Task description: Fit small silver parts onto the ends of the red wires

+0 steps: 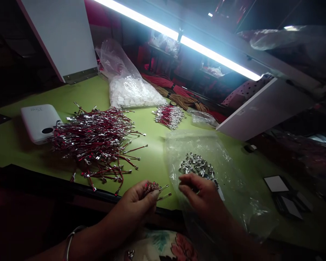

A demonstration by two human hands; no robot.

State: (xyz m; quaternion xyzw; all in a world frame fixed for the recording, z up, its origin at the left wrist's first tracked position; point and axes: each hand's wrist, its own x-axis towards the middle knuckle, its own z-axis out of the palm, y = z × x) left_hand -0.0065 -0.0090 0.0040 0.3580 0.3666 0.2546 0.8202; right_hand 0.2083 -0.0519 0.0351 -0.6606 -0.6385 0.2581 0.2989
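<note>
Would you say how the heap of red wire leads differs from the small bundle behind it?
The heap of red wire leads is far larger than the small bundle. The heap sprawls in a tangle, while the bundle lies more orderly. Both show silver terminals and lie on the green tabletop.

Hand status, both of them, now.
Left hand: closed, holding red wires with metal ends.
Right hand: pinched above metal terminals in a clear plastic bag; cannot tell if holding one.
</note>
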